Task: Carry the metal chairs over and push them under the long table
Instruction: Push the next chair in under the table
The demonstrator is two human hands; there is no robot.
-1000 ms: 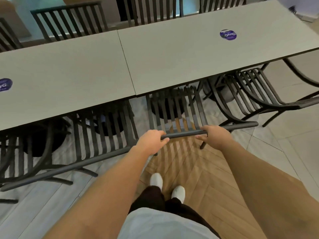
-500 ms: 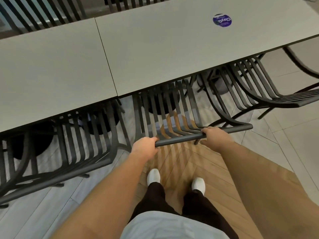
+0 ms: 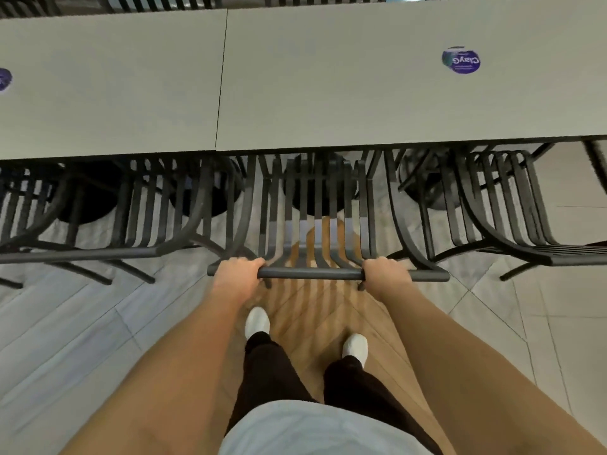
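At centre frame, I clamp my left hand (image 3: 237,273) and right hand (image 3: 385,272) around the dark slatted metal chair (image 3: 310,274), its seat tucked beneath the long grey table (image 3: 328,93).

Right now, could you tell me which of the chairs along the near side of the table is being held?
The middle chair: the left hand and right hand grip its top rail; its neighbours are untouched.

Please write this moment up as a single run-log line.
step: pushing chair under table | left hand: gripping top rail | right hand: gripping top rail | metal chair: seat partly under long table
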